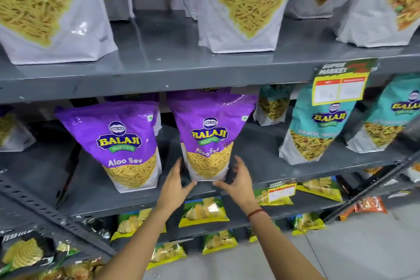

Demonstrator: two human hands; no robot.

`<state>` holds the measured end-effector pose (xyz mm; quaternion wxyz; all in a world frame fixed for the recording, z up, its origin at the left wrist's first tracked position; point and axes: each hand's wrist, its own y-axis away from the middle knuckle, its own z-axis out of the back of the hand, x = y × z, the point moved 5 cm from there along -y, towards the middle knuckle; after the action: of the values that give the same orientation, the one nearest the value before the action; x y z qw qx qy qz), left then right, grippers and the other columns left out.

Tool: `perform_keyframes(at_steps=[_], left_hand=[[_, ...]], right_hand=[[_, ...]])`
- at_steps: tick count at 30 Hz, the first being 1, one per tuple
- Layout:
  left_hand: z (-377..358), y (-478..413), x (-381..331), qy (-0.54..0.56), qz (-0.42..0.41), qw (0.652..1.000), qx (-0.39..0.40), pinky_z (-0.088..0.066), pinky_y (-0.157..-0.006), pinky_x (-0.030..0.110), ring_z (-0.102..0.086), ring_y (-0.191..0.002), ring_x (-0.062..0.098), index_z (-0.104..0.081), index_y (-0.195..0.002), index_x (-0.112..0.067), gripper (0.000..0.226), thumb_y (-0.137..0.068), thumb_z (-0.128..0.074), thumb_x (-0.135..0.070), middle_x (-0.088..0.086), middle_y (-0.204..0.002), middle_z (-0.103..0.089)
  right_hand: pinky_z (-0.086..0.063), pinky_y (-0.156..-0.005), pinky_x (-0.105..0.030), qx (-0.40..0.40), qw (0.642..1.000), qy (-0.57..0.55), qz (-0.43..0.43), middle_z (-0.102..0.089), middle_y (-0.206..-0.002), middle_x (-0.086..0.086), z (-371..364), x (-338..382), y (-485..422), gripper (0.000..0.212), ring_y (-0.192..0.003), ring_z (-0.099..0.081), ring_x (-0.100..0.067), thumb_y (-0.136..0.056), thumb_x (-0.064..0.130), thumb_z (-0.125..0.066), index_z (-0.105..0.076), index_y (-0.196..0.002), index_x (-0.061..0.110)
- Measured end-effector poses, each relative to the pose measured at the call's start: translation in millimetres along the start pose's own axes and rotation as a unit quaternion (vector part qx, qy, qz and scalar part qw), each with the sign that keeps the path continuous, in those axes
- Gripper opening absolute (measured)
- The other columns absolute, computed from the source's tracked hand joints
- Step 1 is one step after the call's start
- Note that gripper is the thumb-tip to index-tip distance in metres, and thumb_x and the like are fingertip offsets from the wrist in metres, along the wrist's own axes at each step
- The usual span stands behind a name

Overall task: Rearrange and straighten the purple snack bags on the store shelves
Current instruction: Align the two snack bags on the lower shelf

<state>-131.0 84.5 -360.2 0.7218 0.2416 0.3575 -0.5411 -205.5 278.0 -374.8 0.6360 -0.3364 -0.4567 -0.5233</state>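
Note:
Two purple Aloo Sev bags stand upright on the middle grey shelf (261,161). The left purple bag (118,141) stands alone. The right purple bag (210,134) has more purple bags behind it. My left hand (175,183) is at that bag's lower left corner and my right hand (237,179) is at its lower right corner. Both hands have fingers spread and curved around the bag's base. They touch or nearly touch it; no firm grip shows.
Teal snack bags (318,129) stand to the right on the same shelf. Large white bags (241,7) fill the shelf above. A yellow price tag (339,88) hangs from that shelf's edge. Green-yellow chip packets (204,211) lie on lower shelves.

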Motion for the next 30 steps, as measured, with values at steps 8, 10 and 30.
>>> perform_keyframes(at_steps=[8, 10, 30], left_hand=[[-14.1, -19.9, 1.0, -0.036, 0.059, 0.997, -0.035, -0.044, -0.076, 0.032, -0.061, -0.107, 0.033, -0.045, -0.125, -0.010, 0.074, -0.064, -0.083, -0.029, 0.014, -0.118, -0.066], [-20.0, -19.5, -5.9, -0.035, 0.059, 0.997, -0.047, -0.049, -0.076, 0.037, -0.063, -0.101, 0.032, -0.048, -0.116, -0.011, 0.068, -0.062, -0.084, -0.032, 0.012, -0.110, -0.068], [-43.6, -18.3, -31.0, -0.098, 0.058, 0.993, -0.002, -0.052, -0.084, 0.043, -0.061, -0.111, 0.031, -0.038, -0.135, -0.020, 0.063, -0.081, -0.067, -0.034, 0.005, -0.122, -0.067]], right_hand=[[-0.041, -0.102, -0.033, 0.118, 0.988, 0.074, 0.064, -0.052, -0.139, -0.007, 0.9, 2.6, -33.8, 0.097, -0.129, -0.046, -0.024, -0.066, 0.027, -0.086, -0.029, -0.143, 0.016], [-0.040, -0.102, -0.030, 0.123, 0.987, 0.066, 0.081, -0.052, -0.139, -0.007, 9.5, 3.0, -39.2, 0.095, -0.128, -0.048, -0.023, -0.067, 0.023, -0.085, -0.029, -0.143, 0.016], [-0.047, -0.091, -0.026, 0.142, 0.989, 0.032, 0.035, -0.061, -0.125, -0.003, 44.3, -20.4, -58.3, 0.083, -0.112, -0.058, -0.019, -0.068, 0.019, -0.085, -0.039, -0.137, 0.019]])
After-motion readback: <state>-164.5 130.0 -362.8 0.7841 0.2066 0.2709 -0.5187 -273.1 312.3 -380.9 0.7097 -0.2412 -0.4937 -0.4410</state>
